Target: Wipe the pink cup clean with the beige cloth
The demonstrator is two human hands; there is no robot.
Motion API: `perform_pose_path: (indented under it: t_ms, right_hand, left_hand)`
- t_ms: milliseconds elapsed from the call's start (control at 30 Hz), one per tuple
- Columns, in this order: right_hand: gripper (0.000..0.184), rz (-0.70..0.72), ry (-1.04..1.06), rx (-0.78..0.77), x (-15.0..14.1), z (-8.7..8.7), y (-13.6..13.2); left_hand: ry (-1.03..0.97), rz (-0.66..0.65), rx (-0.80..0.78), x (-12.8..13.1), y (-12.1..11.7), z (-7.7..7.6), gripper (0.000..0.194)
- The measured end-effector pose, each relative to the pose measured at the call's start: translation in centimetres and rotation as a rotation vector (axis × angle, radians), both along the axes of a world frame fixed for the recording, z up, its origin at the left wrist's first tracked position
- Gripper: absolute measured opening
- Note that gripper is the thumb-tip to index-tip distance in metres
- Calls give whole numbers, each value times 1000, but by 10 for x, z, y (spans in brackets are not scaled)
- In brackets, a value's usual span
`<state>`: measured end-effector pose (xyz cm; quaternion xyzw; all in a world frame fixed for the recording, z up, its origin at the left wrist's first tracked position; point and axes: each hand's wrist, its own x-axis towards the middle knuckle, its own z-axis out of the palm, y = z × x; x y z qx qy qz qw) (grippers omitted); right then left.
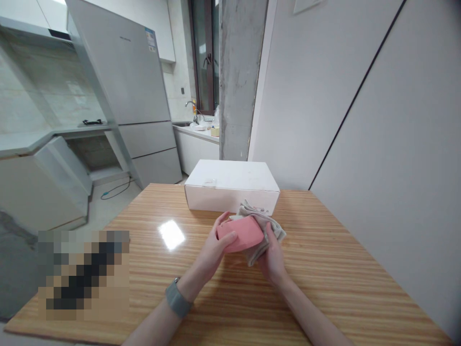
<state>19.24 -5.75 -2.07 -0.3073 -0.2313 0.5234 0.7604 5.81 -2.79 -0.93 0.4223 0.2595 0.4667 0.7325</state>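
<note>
Head camera view, looking down at a glossy striped wooden table (317,269), and both hands were together near the middle of it, just in front of a white cardboard box (230,185). The left hand (212,245), with a grey watch band (179,298) on its wrist, had its fingers wrapped over the near end of a rounded pink block (245,234), though I couldn't tell from this angle if it was plastic or sponge. The right hand (273,257) was cupped from below around a crumpled beige cloth (270,222), which was bunched up against the pink block and partly wrapped around it. So the step in hand looked like working the cloth and block together, held up just off the tabletop. With both hands tied up on one bundle, I'd say the next move called for one hand to loosen its hold first. Behind the box there was a concrete pillar (239,77) and a tall grey fridge (122,72).
</note>
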Motion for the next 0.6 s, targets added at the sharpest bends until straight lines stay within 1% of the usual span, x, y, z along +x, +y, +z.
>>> perform_pose_path:
  t_ms: [67, 100, 167, 233, 300, 400, 467, 533, 600]
  right_hand:
    - [43, -66, -53, -4, 2, -4, 1]
    - [43, -103, -98, -3, 3, -6, 1]
    - [45, -155, -218, 14, 4, -10, 0]
    - [45, -180, -378, 67, 4, -12, -3]
    - [45, -211, -600, 178, 3, -11, -7]
    - [43, -274, -1011, 407, 1, -8, -13]
    - [40, -313, -1189, 500, 1, -5, -15]
    - [38, -357, -1229, 520, 2, -4, -15]
    - [40, -409, -1137, 453, 3, -4, -13]
  left_hand:
    - [-9, -53, -46, 2, -2, 0, 88]
    - [15, -55, -52, 3, -3, 0, 88]
    - [85, -14, -36, 4, -2, -2, 87]
    - [123, 39, -8, 6, 0, -4, 86]
    - [113, 86, 22, 6, 2, -5, 85]
    - [115, 154, 47, 8, 3, -7, 80]
    - [111, 159, 32, 9, 3, -9, 77]
    - [15, 113, -11, 9, 4, -9, 74]
    - [-91, 39, -71, 8, 4, -8, 73]
